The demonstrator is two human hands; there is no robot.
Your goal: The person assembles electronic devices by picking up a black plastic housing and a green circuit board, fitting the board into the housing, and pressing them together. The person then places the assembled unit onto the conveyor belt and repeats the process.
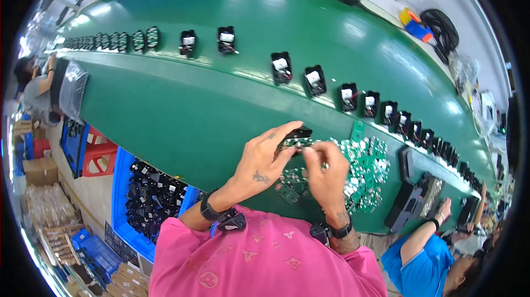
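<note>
Head: held board (298,142) inside table edge (167,166)

A pile of circuit boards (365,167) is lying on the table (165,112), just beside the right hand (327,174). Boxes (404,204) are resting to the pile's right. Behind it, cases (281,68) are running across the table in a line. Leftward, a bin (120,192) of parts (152,203) is standing beside the table, a stool (110,160) beyond it.
</note>
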